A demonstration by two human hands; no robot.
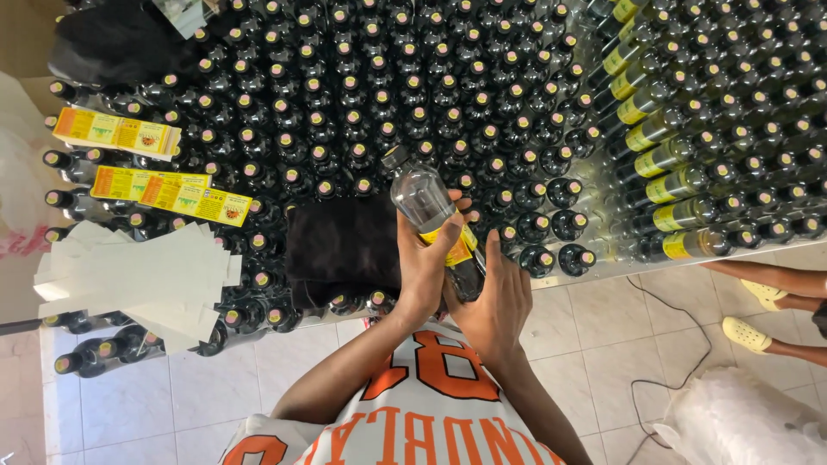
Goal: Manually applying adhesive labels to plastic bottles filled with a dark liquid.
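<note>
At the bottom centre of the frame is my chest in a white jersey with orange lettering, above a pale tiled floor; both my forearms reach up toward the middle. My left hand [424,263] is wrapped around a clear glass bottle [432,217], fingers curled over its yellow label [460,248]; my right hand [495,297] is cupped against the bottle's lower part from the right, fingers upright and partly open, pressing its side. The bottle is tilted, its cap pointing to the upper left, and sits at the centre of the frame over the near edge of the worktop [594,271]. Just left of it lies a dark folded cloth [343,245] on the bottles. Further left are a fan of white backing papers [138,280] and two stacks of yellow labels [172,194]. Beyond, rows of dark capped bottles [362,95] fill the worktop to the top edge; at the right, labelled bottles [663,159] lie in a column. Another person's feet in yellow sandals [748,334] stand at the lower right.
</note>
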